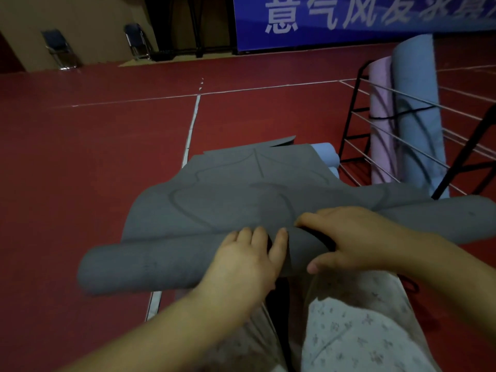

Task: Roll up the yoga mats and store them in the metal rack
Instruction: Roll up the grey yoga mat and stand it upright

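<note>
This is a sports hall or gym room; the red floor (94,146) has white lines (191,127) painted on it like a playing court; a big blue banner (349,20) with large white letters hangs on the far wall; two folding chairs (60,48) stand by that wall; a metal rack (397,135) on the floor holds rolled mats, one pink (381,103) and one blue (416,103), standing upright.
</note>
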`<state>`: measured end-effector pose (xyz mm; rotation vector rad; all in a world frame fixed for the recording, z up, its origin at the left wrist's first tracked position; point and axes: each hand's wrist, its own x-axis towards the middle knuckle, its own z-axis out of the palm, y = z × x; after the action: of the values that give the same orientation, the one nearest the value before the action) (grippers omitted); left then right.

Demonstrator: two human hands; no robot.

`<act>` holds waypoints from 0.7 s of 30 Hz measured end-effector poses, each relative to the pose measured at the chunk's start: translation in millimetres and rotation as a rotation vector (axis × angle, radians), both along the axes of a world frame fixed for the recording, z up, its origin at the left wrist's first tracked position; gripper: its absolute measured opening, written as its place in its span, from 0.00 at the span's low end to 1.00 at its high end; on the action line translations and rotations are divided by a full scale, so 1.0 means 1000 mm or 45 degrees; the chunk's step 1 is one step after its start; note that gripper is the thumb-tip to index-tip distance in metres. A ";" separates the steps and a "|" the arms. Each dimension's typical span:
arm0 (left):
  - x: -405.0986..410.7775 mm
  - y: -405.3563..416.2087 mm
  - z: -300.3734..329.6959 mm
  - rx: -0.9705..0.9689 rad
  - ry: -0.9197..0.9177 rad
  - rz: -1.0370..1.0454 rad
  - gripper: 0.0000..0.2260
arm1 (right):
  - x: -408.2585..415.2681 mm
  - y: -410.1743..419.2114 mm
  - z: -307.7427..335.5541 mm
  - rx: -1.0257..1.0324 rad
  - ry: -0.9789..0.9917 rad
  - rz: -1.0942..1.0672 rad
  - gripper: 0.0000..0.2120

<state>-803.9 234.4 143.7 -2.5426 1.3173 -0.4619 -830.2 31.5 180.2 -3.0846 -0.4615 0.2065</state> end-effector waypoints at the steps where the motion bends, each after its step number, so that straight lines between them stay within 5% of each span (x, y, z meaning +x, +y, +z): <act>1: 0.005 -0.001 -0.004 0.006 -0.007 -0.009 0.44 | 0.002 0.001 0.003 0.060 0.041 -0.021 0.32; 6: 0.030 -0.001 0.015 0.016 -0.011 -0.146 0.39 | -0.011 0.009 0.007 -0.035 -0.161 -0.145 0.35; 13: 0.076 -0.013 0.060 0.074 0.624 -0.202 0.25 | -0.006 0.016 -0.045 -0.062 -0.684 -0.175 0.50; 18: 0.108 -0.011 0.063 -0.022 1.244 -0.012 0.25 | 0.009 0.005 -0.038 0.067 -0.653 -0.091 0.39; 21: 0.118 -0.014 0.062 -0.032 1.383 0.057 0.23 | 0.017 0.001 -0.029 0.038 -0.544 -0.057 0.33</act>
<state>-686.1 220.9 206.1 -2.8890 1.4742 1.0742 -813.5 32.6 151.6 -3.0972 -0.3940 -0.4641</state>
